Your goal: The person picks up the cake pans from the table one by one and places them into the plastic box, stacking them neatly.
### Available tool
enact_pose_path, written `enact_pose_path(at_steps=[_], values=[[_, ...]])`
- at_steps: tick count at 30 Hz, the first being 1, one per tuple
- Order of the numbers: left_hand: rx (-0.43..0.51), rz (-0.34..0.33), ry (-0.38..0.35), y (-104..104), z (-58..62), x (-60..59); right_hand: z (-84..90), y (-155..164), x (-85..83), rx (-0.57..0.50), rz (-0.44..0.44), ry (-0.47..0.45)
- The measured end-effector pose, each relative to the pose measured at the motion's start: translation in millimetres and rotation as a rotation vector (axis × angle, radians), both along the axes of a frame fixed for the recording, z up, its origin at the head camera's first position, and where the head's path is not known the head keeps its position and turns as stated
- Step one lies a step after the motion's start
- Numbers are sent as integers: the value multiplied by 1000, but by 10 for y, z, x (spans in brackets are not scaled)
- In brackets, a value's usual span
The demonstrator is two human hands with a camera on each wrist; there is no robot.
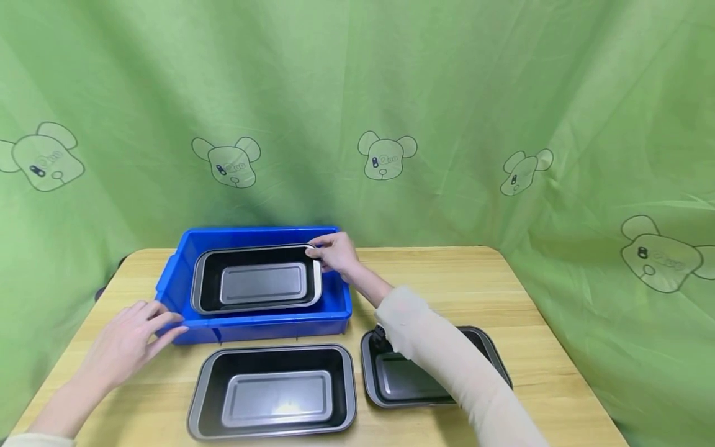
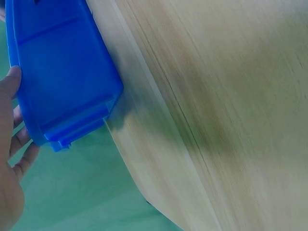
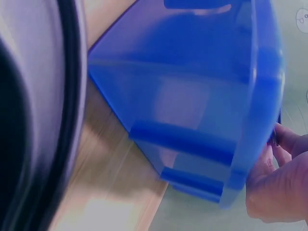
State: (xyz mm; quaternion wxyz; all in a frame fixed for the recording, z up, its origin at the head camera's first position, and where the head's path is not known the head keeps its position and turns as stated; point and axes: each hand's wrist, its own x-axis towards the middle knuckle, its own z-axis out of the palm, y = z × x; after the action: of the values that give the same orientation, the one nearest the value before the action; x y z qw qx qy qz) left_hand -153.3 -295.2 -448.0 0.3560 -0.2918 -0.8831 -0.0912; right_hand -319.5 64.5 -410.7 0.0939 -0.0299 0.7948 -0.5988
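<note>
A dark loaf pan lies within the blue plastic bin, slightly tilted with its right end higher. My right hand pinches the pan's right end rim between thumb and fingers. In the right wrist view, that hand is beyond the bin's rim, and most of the pan it holds is hidden. With the thumb in front and the fingers over the rim, my left hand grips the bin's front left corner. The left wrist view shows the thumb of the left hand against the blue wall.
A second loaf pan sits in front of the bin on the wooden table. To its right is a third loaf pan, partly covered by my right sleeve. A green curtain hangs behind the table.
</note>
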Motion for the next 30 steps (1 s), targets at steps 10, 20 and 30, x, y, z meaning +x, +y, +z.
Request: enact_pose_path(at_steps=[10,20,30], values=[[-6,4,-11,6,-9,4,-64,-115,22,3,0,-10],[-2,0,-12,-2,-1,-1,-86,-201,4,21,32,-49],[13,-17,0,-21,-10,-16,-110,-305,-10,58,42,-87]])
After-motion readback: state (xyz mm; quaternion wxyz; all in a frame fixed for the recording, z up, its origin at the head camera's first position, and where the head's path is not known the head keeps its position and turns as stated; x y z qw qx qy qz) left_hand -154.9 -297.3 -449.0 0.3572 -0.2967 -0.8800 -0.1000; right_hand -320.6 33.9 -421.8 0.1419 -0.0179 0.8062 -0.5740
